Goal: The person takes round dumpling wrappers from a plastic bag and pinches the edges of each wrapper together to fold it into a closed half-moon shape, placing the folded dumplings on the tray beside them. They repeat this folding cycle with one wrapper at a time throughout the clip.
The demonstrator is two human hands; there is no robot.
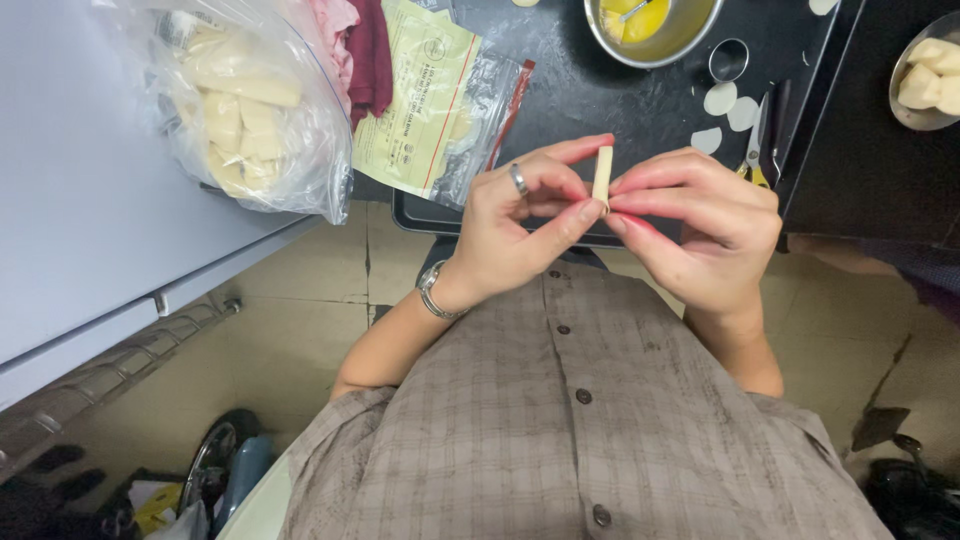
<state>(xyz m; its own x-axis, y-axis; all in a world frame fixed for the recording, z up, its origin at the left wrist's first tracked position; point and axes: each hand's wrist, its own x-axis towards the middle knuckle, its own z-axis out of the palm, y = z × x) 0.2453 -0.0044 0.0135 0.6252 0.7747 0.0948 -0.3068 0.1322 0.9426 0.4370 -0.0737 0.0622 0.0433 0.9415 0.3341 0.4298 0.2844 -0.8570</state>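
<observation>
Both hands, left hand [515, 225] and right hand [700, 225], pinch a pale dough roll [602, 175] above the black worktop [600, 95] (bowl [690, 35], scissors [757, 145] on it); tiled floor [300, 290] below.

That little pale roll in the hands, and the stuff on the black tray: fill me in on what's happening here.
A person holds a small pale dough roll upright between the fingertips of the left hand and the right hand, above the near edge of a black tray. On the tray lie cut dough rounds, a round metal cutter, scissors and a metal bowl of yellow liquid. A clear bag of pale pieces sits to the left.
</observation>
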